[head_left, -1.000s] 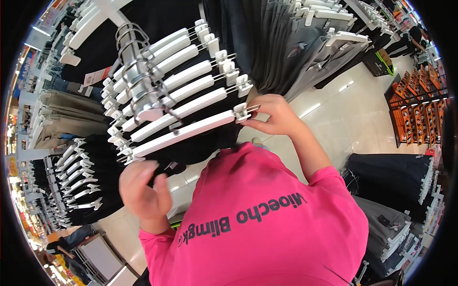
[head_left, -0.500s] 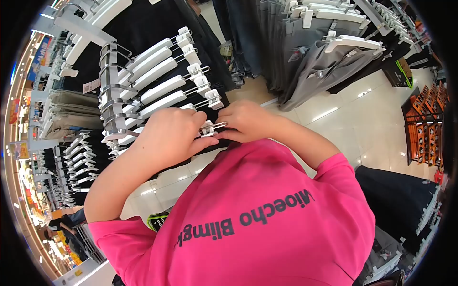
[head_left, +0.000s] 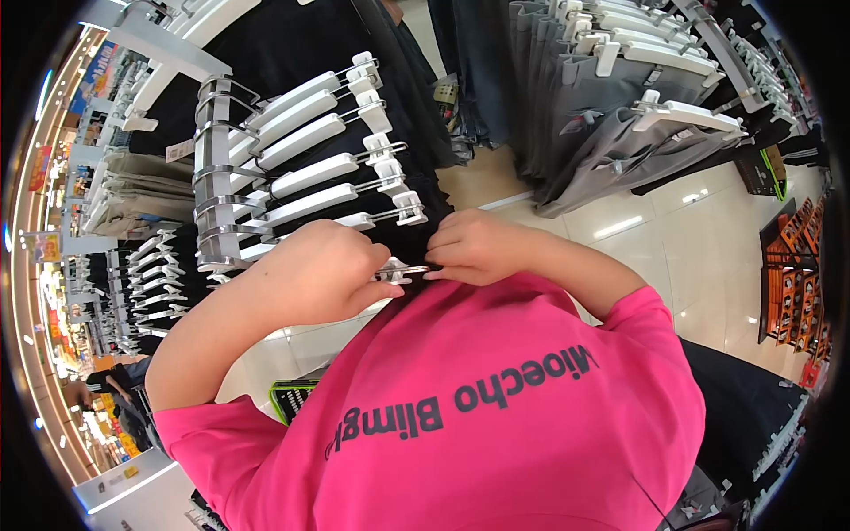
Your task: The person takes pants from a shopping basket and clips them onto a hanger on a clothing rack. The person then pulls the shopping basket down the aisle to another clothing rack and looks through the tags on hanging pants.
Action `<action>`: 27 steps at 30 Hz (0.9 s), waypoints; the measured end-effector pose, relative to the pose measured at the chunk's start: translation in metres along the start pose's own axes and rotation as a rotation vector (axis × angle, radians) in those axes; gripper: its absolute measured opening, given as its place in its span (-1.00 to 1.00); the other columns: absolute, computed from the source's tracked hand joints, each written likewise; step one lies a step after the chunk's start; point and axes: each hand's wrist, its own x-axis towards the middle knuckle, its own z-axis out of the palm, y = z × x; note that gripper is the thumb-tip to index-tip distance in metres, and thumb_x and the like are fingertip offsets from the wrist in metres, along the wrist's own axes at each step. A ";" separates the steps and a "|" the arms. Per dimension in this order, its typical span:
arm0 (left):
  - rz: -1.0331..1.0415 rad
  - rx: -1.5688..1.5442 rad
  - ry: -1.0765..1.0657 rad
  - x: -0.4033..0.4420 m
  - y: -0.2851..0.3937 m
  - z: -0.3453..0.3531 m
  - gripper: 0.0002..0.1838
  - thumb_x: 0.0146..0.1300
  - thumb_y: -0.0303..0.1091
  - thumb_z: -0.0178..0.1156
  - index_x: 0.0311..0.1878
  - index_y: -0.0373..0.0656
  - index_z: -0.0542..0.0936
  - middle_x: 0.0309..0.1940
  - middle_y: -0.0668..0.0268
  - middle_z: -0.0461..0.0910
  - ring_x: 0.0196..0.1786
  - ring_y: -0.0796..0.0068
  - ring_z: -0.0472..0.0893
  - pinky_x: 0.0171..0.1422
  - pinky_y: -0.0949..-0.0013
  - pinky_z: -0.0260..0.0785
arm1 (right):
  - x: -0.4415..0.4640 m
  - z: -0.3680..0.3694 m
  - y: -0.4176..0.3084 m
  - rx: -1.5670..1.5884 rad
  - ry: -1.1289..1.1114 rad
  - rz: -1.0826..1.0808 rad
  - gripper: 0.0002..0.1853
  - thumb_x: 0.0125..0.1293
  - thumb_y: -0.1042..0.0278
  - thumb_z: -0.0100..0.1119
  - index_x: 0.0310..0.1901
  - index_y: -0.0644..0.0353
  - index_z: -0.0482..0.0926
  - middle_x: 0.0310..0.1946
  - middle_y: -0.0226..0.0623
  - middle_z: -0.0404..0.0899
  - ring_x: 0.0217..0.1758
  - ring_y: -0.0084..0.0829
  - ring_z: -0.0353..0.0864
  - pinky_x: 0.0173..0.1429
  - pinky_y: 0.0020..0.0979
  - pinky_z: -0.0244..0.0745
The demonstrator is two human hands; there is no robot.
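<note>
My left hand (head_left: 332,270) is closed, thumb and fingers pinching the white clip (head_left: 398,273) at the end of a hanger on the rack. A metal rod sticks out of this clip toward my other hand. Just right of it, my right hand (head_left: 478,246) has its fingers curled at the edge of dark trousers (head_left: 416,237); its grip is partly hidden, but dark cloth shows against the fingertips. Several white clip hangers (head_left: 314,174) with black garments hang in a row beyond my hands.
A chrome rack bar (head_left: 212,164) holds the hanger hooks at left. Grey trousers (head_left: 611,133) hang at upper right. An orange-and-black display stand (head_left: 797,274) is at far right. A green-edged black basket (head_left: 292,398) sits low left, and a person (head_left: 128,389) is in the left background.
My hands have drawn slightly apart, the right one shifting away from the clip. My left hand still pinches the clip. The whole view has shifted a little.
</note>
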 end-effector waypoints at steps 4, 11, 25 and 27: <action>-0.012 -0.015 -0.027 0.005 0.000 -0.005 -0.64 0.08 -0.13 0.23 -0.57 -0.24 0.43 -0.73 0.16 0.39 -0.59 0.07 0.45 -0.48 0.14 0.24 | -0.004 -0.006 0.001 -0.033 0.026 0.046 -0.82 -0.01 0.40 0.26 -0.44 0.30 0.50 -0.51 -0.20 0.47 -0.53 -0.18 0.44 -0.46 -0.26 0.32; -0.018 -0.003 0.017 0.007 -0.001 -0.004 -0.64 0.07 -0.13 0.23 -0.57 -0.24 0.43 -0.71 0.15 0.41 -0.56 0.06 0.48 -0.47 0.14 0.27 | -0.008 -0.005 -0.001 -0.105 0.126 -0.003 -0.78 -0.10 0.44 0.27 -0.41 0.34 0.49 -0.50 -0.18 0.47 -0.54 -0.19 0.44 -0.48 -0.29 0.33; -0.171 0.085 0.119 0.005 -0.001 0.006 -0.67 0.06 -0.13 0.24 -0.39 -0.26 0.50 -0.56 0.12 0.50 -0.44 0.07 0.53 -0.37 0.14 0.34 | -0.012 -0.003 0.000 -0.133 0.175 0.190 -0.82 0.00 0.40 0.27 -0.41 0.32 0.52 -0.51 -0.18 0.49 -0.51 -0.18 0.48 -0.44 -0.28 0.34; -0.169 0.132 0.265 0.000 0.002 0.023 -0.65 0.04 -0.14 0.25 -0.32 -0.27 0.52 -0.55 0.16 0.51 -0.44 0.12 0.54 -0.37 0.18 0.36 | -0.011 -0.008 0.001 -0.105 0.170 0.317 -0.78 0.03 0.34 0.25 -0.37 0.32 0.53 -0.50 -0.17 0.50 -0.47 -0.16 0.49 -0.40 -0.29 0.34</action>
